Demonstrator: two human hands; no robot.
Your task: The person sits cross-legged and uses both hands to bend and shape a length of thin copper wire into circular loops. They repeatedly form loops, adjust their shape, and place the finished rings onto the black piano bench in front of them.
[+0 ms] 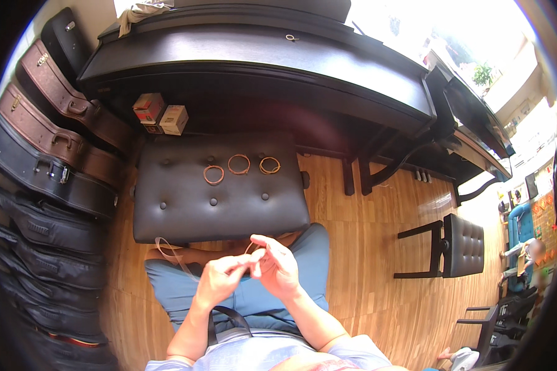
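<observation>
My left hand (219, 279) and my right hand (277, 269) meet above my lap, fingertips close together. Both are closed in a pinch on a thin, pale string, like a clear nylon guitar string. A loose loop of the string (161, 248) springs out to the left, past my left hand. A small curve of it shows at the right fingertips; the exact grip there is hard to make out. Just ahead, three coiled copper-coloured strings, a left coil (214, 183), a middle coil (247, 167) and a right coil (278, 162), lie on a black tufted bench (192, 217).
Beyond the bench stands a dark piano (241, 55) with a small pale coil (291, 38) on its lid. Small boxes (174, 120) sit behind the bench. Several instrument cases (34, 161) line the left. Another black bench (464, 246) stands on the wooden floor (359, 260).
</observation>
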